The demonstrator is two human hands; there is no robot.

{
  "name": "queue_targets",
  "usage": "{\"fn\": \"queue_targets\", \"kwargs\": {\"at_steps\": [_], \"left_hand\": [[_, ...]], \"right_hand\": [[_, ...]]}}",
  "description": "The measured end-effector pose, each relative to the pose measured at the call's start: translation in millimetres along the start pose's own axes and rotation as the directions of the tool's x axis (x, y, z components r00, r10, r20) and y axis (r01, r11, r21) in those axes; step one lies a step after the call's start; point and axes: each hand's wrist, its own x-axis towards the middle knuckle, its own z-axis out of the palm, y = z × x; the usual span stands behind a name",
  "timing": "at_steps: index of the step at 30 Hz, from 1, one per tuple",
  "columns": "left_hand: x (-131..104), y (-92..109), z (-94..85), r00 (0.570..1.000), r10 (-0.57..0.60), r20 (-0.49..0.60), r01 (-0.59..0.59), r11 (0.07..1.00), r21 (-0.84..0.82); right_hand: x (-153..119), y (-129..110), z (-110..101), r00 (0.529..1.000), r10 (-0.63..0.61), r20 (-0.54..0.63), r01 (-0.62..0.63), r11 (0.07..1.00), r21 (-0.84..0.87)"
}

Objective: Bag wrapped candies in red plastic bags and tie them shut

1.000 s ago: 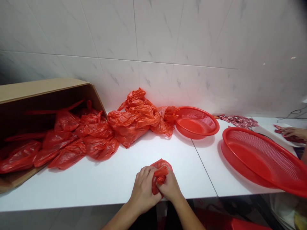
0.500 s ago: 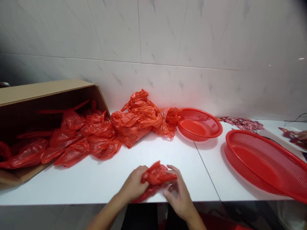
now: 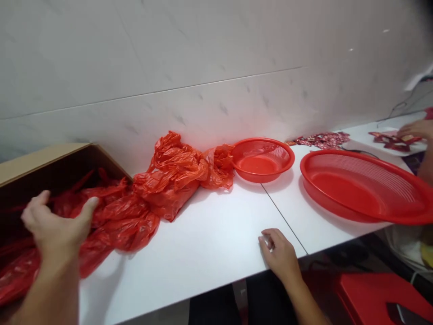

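My left hand (image 3: 57, 225) reaches over the red plastic bags (image 3: 130, 230) at the cardboard box's mouth, thumb and fingers spread, with nothing visible in its grasp. It hides part of the bags behind it. My right hand (image 3: 279, 253) rests at the front edge of the white table (image 3: 209, 243), fingers loosely curved with a gap to the thumb, holding nothing. The bags are knotted and crumpled; some lie inside the box (image 3: 50, 158), others spill onto the table.
Against the wall sits a heap of orange-red bags (image 3: 172, 176). To its right are a small red basket (image 3: 260, 169) and a larger one (image 3: 358, 194). Dark-red patterned pieces (image 3: 324, 140) lie behind. Another person's hand (image 3: 417, 130) is at far right; below stands a red stool (image 3: 379, 289).
Both hands held a red bag at the table's front; it is out of them now. My left hand moved left to the box, the right stayed near the edge. The view swung left.
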Motion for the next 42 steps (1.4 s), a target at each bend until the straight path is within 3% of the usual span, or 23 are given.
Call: {"fn": "queue_targets", "kwargs": {"at_steps": [1,3,4,6,8,9,10,12,13,16,20,24,27,30,33,35,37,42], "left_hand": [[-11,19,13.3,0.996,0.034,-0.088,-0.039,0.997,-0.06],[-37,64,44.3,0.968,0.216,-0.127,-0.24,0.945,-0.224],[-51,89,60.8,0.941,0.336,-0.029,-0.329,0.895,-0.301],[-75,140,94.5,0.835,0.536,0.123,-0.428,0.774,-0.466],[-89,190,128.6,0.651,0.667,0.363,-0.475,0.73,-0.492],[-92,212,145.8,0.547,0.675,0.495,-0.5,0.738,-0.454],[-93,232,163.0,0.487,0.671,0.559,-0.511,0.738,-0.441],[-90,265,195.8,0.438,0.625,0.647,-0.518,0.763,-0.387],[-88,277,210.5,0.435,0.585,0.685,-0.514,0.785,-0.344],[-79,303,242.7,0.459,0.437,0.774,-0.494,0.849,-0.186],[-66,317,253.3,0.504,0.319,0.803,-0.449,0.891,-0.072],[-39,318,234.1,0.58,0.296,0.759,-0.345,0.933,-0.1],[-9,316,208.9,0.663,0.34,0.667,-0.229,0.94,-0.251],[23,318,182.8,0.76,0.38,0.527,-0.138,0.887,-0.44],[46,326,158.3,0.876,0.352,0.33,-0.049,0.745,-0.665],[50,332,140.9,0.925,0.308,0.223,0.023,0.54,-0.841],[42,337,122.5,0.939,0.29,0.185,0.084,0.329,-0.941],[-20,339,81.1,0.926,0.318,0.203,0.193,0.063,-0.979]], "right_hand": [[0,-3,5,1.0,-0.012,-0.028,0.011,0.999,-0.047],[1,-7,12,0.997,-0.03,-0.072,0.021,0.992,-0.126],[1,-8,14,0.996,-0.042,-0.083,0.029,0.988,-0.153],[1,-9,15,0.994,-0.072,-0.088,0.054,0.981,-0.186],[2,-9,14,0.992,-0.102,-0.077,0.084,0.976,-0.202],[2,-9,13,0.991,-0.114,-0.067,0.098,0.974,-0.205],[3,-10,13,0.991,-0.122,-0.06,0.108,0.973,-0.205],[4,-10,12,0.99,-0.126,-0.056,0.113,0.974,-0.195],[5,-10,12,0.991,-0.122,-0.061,0.109,0.976,-0.188],[8,-12,14,0.992,-0.099,-0.077,0.086,0.983,-0.165],[10,-16,14,0.995,-0.047,-0.093,0.035,0.99,-0.134],[12,-19,11,0.996,-0.039,-0.076,0.028,0.99,-0.14],[12,-18,11,0.997,-0.046,-0.064,0.036,0.988,-0.153],[10,-16,11,0.997,-0.061,-0.05,0.052,0.984,-0.17],[9,-16,12,0.996,-0.066,-0.054,0.056,0.985,-0.165],[8,-17,12,0.996,-0.058,-0.064,0.047,0.986,-0.157],[8,-18,12,0.997,-0.045,-0.07,0.034,0.986,-0.161],[9,-19,10,0.996,-0.042,-0.073,0.028,0.982,-0.185]]}}
